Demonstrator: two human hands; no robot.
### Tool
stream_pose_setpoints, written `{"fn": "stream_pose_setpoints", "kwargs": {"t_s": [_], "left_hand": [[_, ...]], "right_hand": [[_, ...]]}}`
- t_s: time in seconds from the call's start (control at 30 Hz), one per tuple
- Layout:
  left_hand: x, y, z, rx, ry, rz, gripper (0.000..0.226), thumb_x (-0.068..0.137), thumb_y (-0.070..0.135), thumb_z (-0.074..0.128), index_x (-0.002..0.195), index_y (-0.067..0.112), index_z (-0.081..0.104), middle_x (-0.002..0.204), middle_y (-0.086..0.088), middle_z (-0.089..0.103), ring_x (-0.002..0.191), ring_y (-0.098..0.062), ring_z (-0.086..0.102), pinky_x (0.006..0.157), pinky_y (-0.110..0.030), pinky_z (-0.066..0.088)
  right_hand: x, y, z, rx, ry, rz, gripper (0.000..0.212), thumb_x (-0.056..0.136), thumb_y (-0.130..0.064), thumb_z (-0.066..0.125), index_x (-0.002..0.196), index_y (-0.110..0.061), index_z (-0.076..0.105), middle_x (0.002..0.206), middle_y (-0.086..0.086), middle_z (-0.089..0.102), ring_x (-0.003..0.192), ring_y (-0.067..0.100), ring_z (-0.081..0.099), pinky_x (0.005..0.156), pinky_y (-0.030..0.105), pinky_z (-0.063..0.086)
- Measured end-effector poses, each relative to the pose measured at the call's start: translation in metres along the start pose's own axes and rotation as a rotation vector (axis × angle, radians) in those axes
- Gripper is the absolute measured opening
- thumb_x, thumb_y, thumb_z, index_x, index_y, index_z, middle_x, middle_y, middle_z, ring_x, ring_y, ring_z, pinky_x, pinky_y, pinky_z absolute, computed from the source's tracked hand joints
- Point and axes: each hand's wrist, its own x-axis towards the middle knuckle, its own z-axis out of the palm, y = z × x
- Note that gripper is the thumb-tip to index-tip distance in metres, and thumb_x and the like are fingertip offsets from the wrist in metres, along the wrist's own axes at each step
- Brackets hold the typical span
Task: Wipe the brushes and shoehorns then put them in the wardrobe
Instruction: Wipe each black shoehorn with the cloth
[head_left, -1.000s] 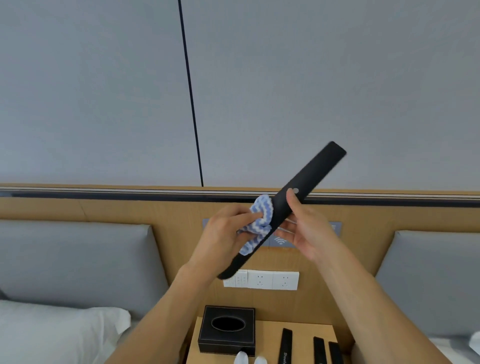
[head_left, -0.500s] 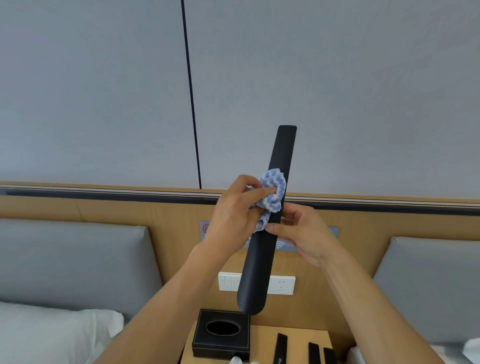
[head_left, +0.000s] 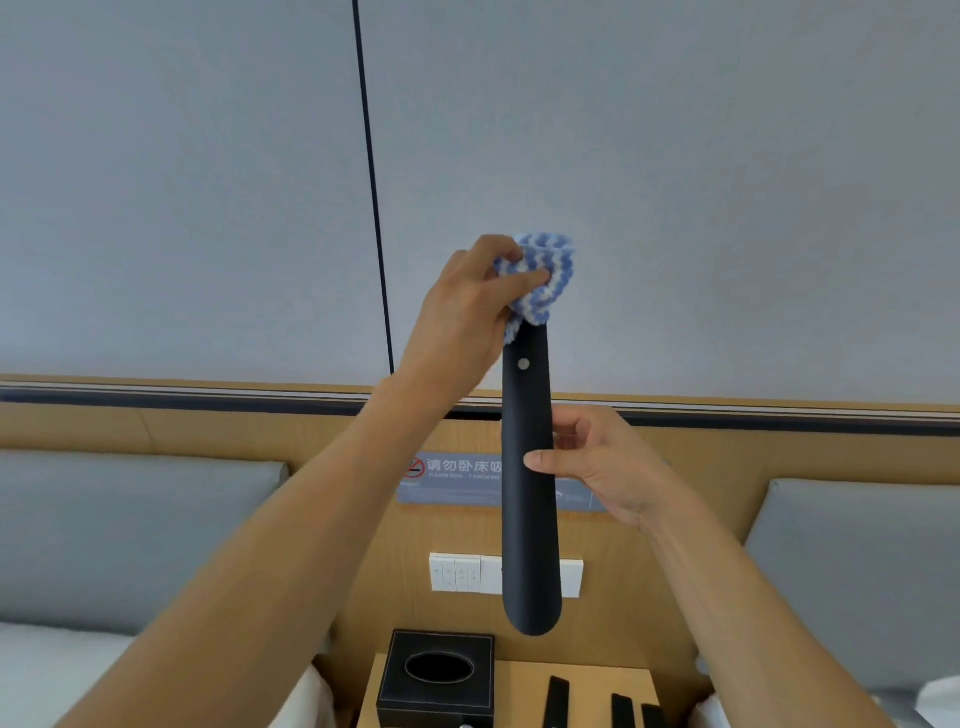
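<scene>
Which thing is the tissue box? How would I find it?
Look below the wooden headboard, between the two grey cushions, to the small bedside table. At its left end sits the tissue box: a black cube with an oval hole on top, unlike the thin flat black pieces lying beside it.

We note a grey panelled wall (head_left: 675, 156) with a thin dark vertical seam (head_left: 373, 208) left of centre. Below it runs a wooden headboard (head_left: 208, 431), capped by a dark horizontal strip. Grey upholstered pads (head_left: 130, 530) sit against it at left and right. A no-smoking sign (head_left: 457, 475) with Chinese and English lettering is fixed to the wood, partly covered. Beneath it we see a white row of switches and sockets (head_left: 462, 571). On the wooden worktop (head_left: 519, 691) at the bottom edge stands a black leather tissue box (head_left: 436, 675) with an oval opening. White bedding (head_left: 52, 670) shows at lower left.
</scene>
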Motion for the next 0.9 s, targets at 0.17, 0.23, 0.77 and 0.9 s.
{"fn": "stream_pose_setpoints", "kwargs": {"t_s": [0.17, 0.23, 0.77, 0.9], "left_hand": [[0.029, -0.002, -0.011, 0.009, 0.028, 0.001, 0.039, 0.085, -0.007, 0.051, 0.115, 0.006, 0.072, 0.121, -0.016, 0.06, 0.102, -0.037, 0.059, 0.084, -0.046, 0.05], [0.035, 0.0, -0.012, 0.005, 0.05, 0.005, 0.037, 0.085, -0.003, 0.05, 0.113, 0.005, 0.073, 0.117, -0.015, 0.062, 0.1, -0.036, 0.06, 0.083, -0.044, 0.051], [-0.021, 0.047, 0.031, -0.138, -0.062, 0.181, 0.035, 0.07, -0.014, 0.065, 0.094, 0.006, 0.078, 0.098, -0.015, 0.066, 0.077, -0.034, 0.059, 0.057, -0.042, 0.052], [-0.03, 0.056, 0.041, -0.186, -0.104, 0.183, 0.032, 0.072, -0.014, 0.067, 0.095, 0.006, 0.078, 0.1, -0.015, 0.065, 0.08, -0.033, 0.061, 0.06, -0.04, 0.053]], "right_hand": [[0.001, -0.006, 0.0, -0.011, 0.01, -0.034, 0.031, 0.086, -0.006, 0.075, 0.113, -0.022, 0.073, 0.106, -0.005, 0.076, 0.102, 0.013, 0.071, 0.085, 0.028, 0.059], [0.002, -0.009, -0.002, -0.016, 0.014, -0.04, 0.032, 0.086, -0.007, 0.074, 0.114, -0.022, 0.072, 0.108, -0.005, 0.076, 0.103, 0.013, 0.071, 0.087, 0.028, 0.059], [-0.025, 0.001, -0.033, 0.097, 0.144, 0.012, 0.027, 0.086, -0.005, 0.072, 0.108, -0.02, 0.076, 0.11, 0.009, 0.075, 0.111, 0.036, 0.067, 0.104, 0.063, 0.043], [-0.033, 0.006, -0.041, 0.158, 0.2, -0.016, 0.024, 0.085, 0.0, 0.072, 0.103, -0.016, 0.077, 0.108, 0.011, 0.075, 0.107, 0.031, 0.07, 0.103, 0.057, 0.048]]}}
